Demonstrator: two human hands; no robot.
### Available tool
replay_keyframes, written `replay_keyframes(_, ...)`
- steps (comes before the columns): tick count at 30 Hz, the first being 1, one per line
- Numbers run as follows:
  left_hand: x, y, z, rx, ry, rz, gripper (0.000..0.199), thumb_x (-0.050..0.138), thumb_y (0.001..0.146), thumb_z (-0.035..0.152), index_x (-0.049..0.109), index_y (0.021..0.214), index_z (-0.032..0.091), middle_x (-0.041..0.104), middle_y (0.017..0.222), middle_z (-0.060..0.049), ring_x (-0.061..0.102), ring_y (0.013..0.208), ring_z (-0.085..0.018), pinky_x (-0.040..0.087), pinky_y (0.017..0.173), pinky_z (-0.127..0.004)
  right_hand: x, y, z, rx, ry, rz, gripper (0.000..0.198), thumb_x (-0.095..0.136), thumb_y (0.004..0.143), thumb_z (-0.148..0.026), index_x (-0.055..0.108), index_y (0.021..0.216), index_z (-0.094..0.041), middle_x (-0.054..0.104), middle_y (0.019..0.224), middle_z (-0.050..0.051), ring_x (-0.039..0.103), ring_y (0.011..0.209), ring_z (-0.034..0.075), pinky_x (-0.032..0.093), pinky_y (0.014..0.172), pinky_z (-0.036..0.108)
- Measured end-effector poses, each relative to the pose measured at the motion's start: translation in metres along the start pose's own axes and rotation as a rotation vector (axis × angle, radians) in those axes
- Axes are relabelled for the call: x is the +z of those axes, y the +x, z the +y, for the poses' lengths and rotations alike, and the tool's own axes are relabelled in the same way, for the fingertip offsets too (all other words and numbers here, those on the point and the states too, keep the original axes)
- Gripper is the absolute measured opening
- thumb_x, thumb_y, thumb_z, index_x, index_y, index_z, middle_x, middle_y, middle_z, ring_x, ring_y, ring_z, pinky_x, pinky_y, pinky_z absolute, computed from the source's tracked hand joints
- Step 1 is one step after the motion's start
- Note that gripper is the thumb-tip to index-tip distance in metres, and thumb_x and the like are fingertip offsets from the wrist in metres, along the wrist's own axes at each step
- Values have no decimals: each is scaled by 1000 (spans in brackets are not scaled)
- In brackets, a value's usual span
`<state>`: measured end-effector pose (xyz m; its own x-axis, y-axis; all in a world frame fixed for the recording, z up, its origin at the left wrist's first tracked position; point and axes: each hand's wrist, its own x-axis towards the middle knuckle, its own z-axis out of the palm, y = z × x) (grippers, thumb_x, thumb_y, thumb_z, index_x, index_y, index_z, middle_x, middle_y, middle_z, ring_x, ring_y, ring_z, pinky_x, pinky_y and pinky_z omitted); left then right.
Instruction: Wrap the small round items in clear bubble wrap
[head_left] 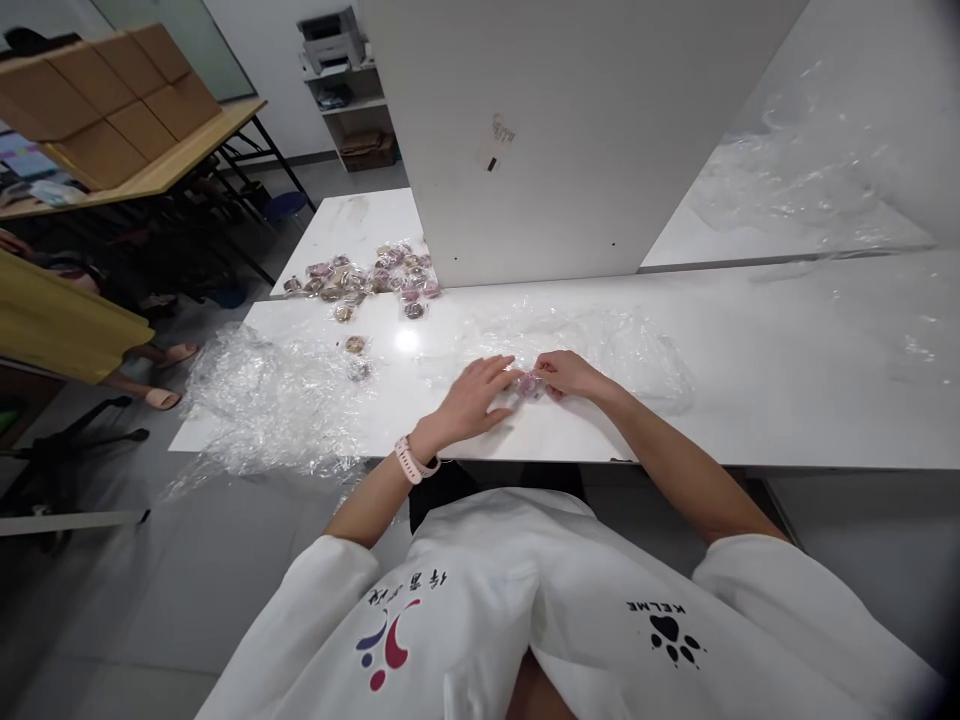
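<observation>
A small pinkish item in clear plastic wrap, a small packet (528, 386), lies on the white table in front of me. My left hand (474, 400) rests flat beside it, fingers stretched and apart, their tips at its left side. With thumb and fingers pinched together, my right hand (566, 375) grips the packet's right edge; the fingertips partly hide it. Just behind both hands spreads a crumpled sheet of clear plastic film (630, 345). To the left lie two loose round brownish pieces, one of them a wrapped piece (355, 345).
Several small wrapped packets (341, 280) are heaped at the table's back left. A large pile of clear film (270, 400) hangs over the left front edge. A white upright panel (540, 150) stands behind the table. At far left, a person in a yellow garment (64, 315) is near stacked cardboard boxes (112, 100).
</observation>
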<state>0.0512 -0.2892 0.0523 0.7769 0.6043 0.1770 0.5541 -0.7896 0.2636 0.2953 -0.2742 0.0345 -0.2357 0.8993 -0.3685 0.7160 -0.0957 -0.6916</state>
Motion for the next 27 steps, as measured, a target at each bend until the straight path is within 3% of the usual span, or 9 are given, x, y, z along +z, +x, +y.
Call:
replay_keyframes(3,27,10,-5,-7,-13,-126,53,59,92,24,44,143,22,43,156,-12,38,146,-27,33,118,-49,6,-6,2,17,-133,205,22,53,94,-37,64,86,-20,70,75,4,64,68,18,44,67,29)
replay_keyframes(5,40,16,-13,-47,-35,-90,45,53,95,20,48,140,21,50,150,-11,45,141,-26,38,115,-46,14,-14,5,-36,-250,457,25,46,97,-34,67,99,-21,72,97,8,65,90,23,46,75,33)
replay_keyframes(7,45,20,-19,-66,-52,-35,38,47,98,18,52,135,20,57,144,-10,52,134,-24,42,110,-43,25,-23,11,-185,-340,575,30,43,99,-37,66,112,-22,69,115,9,60,110,27,46,87,38)
replay_keyframes(11,34,19,-17,-137,-74,-20,27,46,99,23,58,123,19,70,119,-9,65,110,-24,50,91,-38,45,-42,22,-390,-409,453,38,48,98,-43,60,129,-24,65,129,9,55,119,29,42,97,44)
replay_keyframes(14,20,18,-14,-218,-172,-63,26,48,101,34,57,121,21,73,93,-4,67,83,-20,48,70,-30,46,-52,23,-287,-321,426,36,36,101,-38,66,116,-24,71,112,8,62,105,26,44,88,39)
replay_keyframes(17,12,23,-16,-281,-254,-119,27,52,99,41,57,118,22,70,76,0,64,68,-18,43,62,-27,35,-51,17,-118,-142,264,36,41,99,-47,68,101,-24,72,82,3,66,75,21,44,70,31)
replay_keyframes(20,13,27,-15,-407,-75,-75,25,59,95,36,59,112,18,70,89,-8,65,80,-23,46,66,-31,24,-43,8,12,-69,159,26,52,93,-45,66,93,-23,67,66,0,62,60,18,40,62,28)
replay_keyframes(23,19,15,-7,-323,76,98,21,54,96,26,59,114,16,67,112,-15,63,104,-28,51,80,-39,23,-39,3,68,-209,295,20,55,92,-37,66,93,-22,71,79,4,66,75,23,41,65,30)
replay_keyframes(27,27,-20,0,-27,-15,84,36,54,94,24,52,130,18,60,134,-13,54,127,-27,46,104,-45,43,-55,10,-234,-411,561,30,50,97,-40,64,116,-22,68,119,11,60,110,29,45,89,41)
